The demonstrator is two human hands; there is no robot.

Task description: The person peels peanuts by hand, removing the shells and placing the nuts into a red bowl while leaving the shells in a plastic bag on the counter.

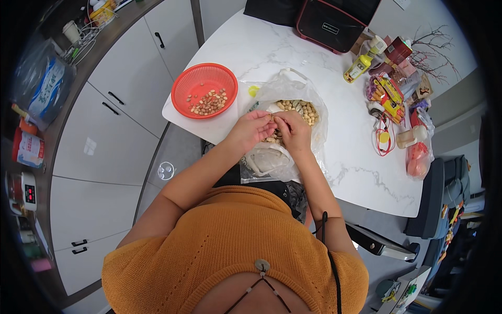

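My left hand (250, 131) and my right hand (295, 135) meet over an open clear plastic bag (269, 162) at the table's near edge. Between their fingertips is a small brownish peanut (272, 119), partly covered by the fingers; whether its shell is split I cannot tell. Unshelled peanuts (306, 109) fill the bag behind my right hand, and more show beneath my fingers. To the left of the bag stands a red plastic basket (180, 78), with shelled peanut kernels (209, 102) gathered on its bottom.
The white marbled table (361, 183) carries a black-and-red appliance (334, 23) at the back. On its right are a yellow-green bottle (360, 67), snack packets (387, 97), a clear jar (411, 137) and a bag of red fruit (418, 161). White cabinets (104, 146) line the left.
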